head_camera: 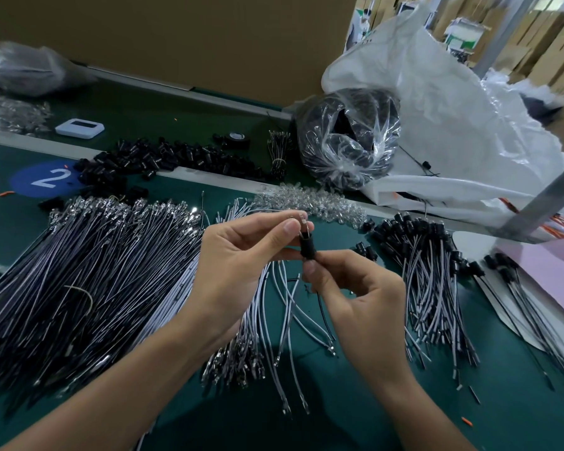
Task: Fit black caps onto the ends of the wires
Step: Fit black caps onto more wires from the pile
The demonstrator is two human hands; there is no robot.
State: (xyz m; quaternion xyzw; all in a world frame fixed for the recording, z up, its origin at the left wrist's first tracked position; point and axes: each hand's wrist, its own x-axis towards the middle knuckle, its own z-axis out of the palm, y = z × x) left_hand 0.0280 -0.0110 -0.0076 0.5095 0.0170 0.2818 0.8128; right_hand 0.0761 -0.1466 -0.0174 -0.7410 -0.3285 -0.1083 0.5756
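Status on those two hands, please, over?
Left hand pinches clear bulb tip; right hand pinches small black plastic cap at its base, thin wire dangling below. Nothing in the way.

We cannot see the end of the wire (pixel 321 305) inside the black cap (pixel 305 247); fingers (pixel 310 268) of the right hand (pixel 355 288) cover where it leaves. The large wire bundle (pixel 79 288) runs off the left edge. Far cartons (pixel 534 37) are blurred, and the clear bag (pixel 349 138) holds dark contents we cannot make out.
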